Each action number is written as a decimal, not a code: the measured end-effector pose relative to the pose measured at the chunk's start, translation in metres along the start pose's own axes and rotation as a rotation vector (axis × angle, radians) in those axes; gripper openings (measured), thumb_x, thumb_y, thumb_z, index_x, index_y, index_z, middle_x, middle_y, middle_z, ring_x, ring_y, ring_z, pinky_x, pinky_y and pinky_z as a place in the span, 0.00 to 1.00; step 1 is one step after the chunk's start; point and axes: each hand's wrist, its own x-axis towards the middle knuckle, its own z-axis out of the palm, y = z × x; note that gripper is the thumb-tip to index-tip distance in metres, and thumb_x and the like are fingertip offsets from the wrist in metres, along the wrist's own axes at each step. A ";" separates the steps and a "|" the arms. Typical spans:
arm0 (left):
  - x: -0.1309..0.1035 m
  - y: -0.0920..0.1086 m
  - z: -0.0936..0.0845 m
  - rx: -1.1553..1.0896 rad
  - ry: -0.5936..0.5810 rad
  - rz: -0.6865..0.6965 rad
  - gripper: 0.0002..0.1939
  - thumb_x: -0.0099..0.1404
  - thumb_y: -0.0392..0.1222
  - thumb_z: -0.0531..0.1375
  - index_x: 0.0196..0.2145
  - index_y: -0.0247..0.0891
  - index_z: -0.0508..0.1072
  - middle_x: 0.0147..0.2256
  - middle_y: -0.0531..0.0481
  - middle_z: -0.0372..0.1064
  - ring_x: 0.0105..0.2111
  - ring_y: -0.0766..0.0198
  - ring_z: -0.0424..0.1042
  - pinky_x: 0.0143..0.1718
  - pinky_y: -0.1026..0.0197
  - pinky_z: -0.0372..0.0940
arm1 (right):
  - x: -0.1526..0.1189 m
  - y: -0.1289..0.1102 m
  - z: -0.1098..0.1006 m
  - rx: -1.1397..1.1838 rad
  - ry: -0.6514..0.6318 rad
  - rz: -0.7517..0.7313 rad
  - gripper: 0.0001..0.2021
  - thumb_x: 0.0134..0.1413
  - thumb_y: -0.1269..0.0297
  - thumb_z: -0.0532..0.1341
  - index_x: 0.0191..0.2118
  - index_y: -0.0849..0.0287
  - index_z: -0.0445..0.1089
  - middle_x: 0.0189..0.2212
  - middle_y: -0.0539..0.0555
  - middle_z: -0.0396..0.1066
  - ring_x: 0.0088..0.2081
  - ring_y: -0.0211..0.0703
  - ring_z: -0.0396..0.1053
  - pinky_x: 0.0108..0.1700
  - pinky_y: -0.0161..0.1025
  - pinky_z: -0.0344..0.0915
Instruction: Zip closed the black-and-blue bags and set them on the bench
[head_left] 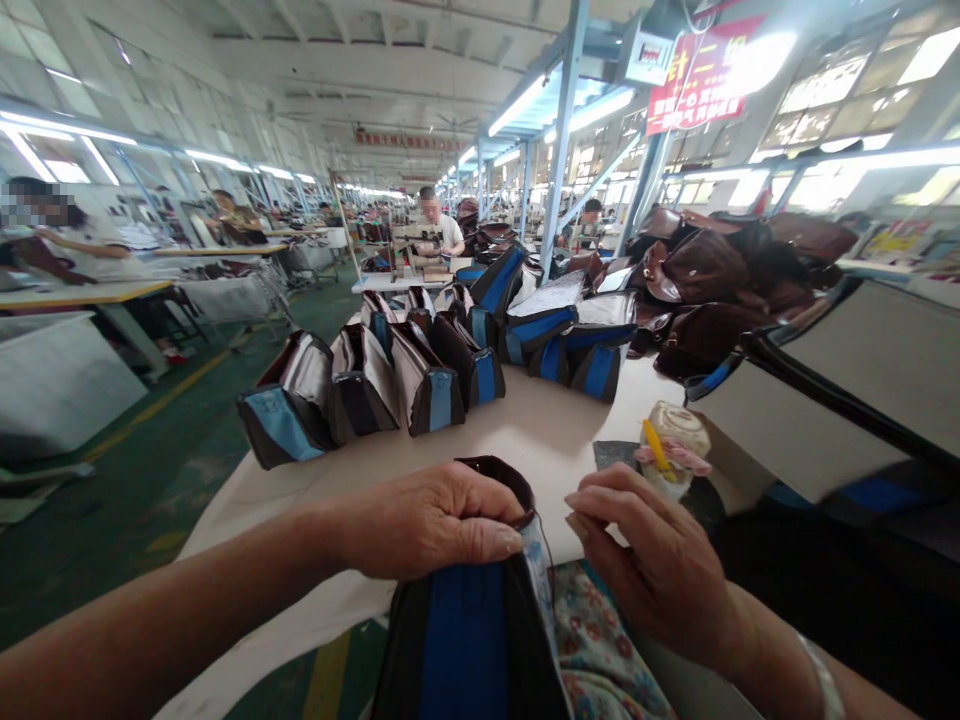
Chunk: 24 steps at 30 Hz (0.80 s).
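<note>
My left hand (450, 520) is closed on the upper edge of a black bag piece with a blue stripe (465, 640), its thumb pressed on the near side. The piece stands upright at the table's front edge, with brown lining showing at its opening. A thin dark thread (551, 560) hangs along its right side. Just right of the bag piece, my right hand (645, 550) is raised and apart from it, thumb and fingertips together in a pinch. Whatever sits between those fingertips is too small to make out.
Several bag pieces (439, 400) stand on the white table (360, 490). To the right are a jar (675, 445) with a yellow-handled tool and large bag panels (885, 370). Brown bags (697, 270) are heaped behind. A co-worker (439, 230) sits further back, near a blue post (562, 140).
</note>
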 end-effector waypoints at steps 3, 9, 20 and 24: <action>0.000 -0.002 0.000 -0.007 0.012 0.000 0.25 0.71 0.61 0.55 0.36 0.34 0.72 0.29 0.54 0.56 0.30 0.65 0.56 0.30 0.64 0.54 | 0.005 -0.005 0.005 0.014 -0.009 -0.066 0.10 0.65 0.76 0.59 0.50 0.62 0.69 0.38 0.58 0.75 0.39 0.46 0.73 0.43 0.42 0.73; 0.001 0.001 -0.001 0.015 -0.015 0.025 0.22 0.72 0.58 0.54 0.30 0.37 0.64 0.28 0.56 0.52 0.29 0.67 0.54 0.29 0.65 0.53 | 0.009 -0.004 0.010 -0.091 -0.091 -0.185 0.11 0.68 0.76 0.53 0.52 0.64 0.68 0.39 0.59 0.76 0.40 0.46 0.74 0.51 0.47 0.73; 0.000 0.002 0.003 0.049 0.006 0.020 0.20 0.72 0.55 0.55 0.30 0.37 0.63 0.28 0.56 0.53 0.28 0.67 0.54 0.28 0.65 0.52 | 0.026 -0.015 0.001 -0.316 -0.169 -0.396 0.19 0.67 0.76 0.45 0.36 0.65 0.73 0.27 0.60 0.69 0.28 0.48 0.63 0.27 0.44 0.64; -0.002 0.002 0.004 0.058 -0.021 0.031 0.21 0.72 0.57 0.54 0.29 0.38 0.61 0.27 0.57 0.51 0.28 0.67 0.53 0.27 0.64 0.51 | 0.013 -0.012 0.007 -0.241 -0.204 -0.374 0.16 0.66 0.77 0.47 0.35 0.63 0.71 0.27 0.59 0.68 0.30 0.50 0.63 0.31 0.45 0.64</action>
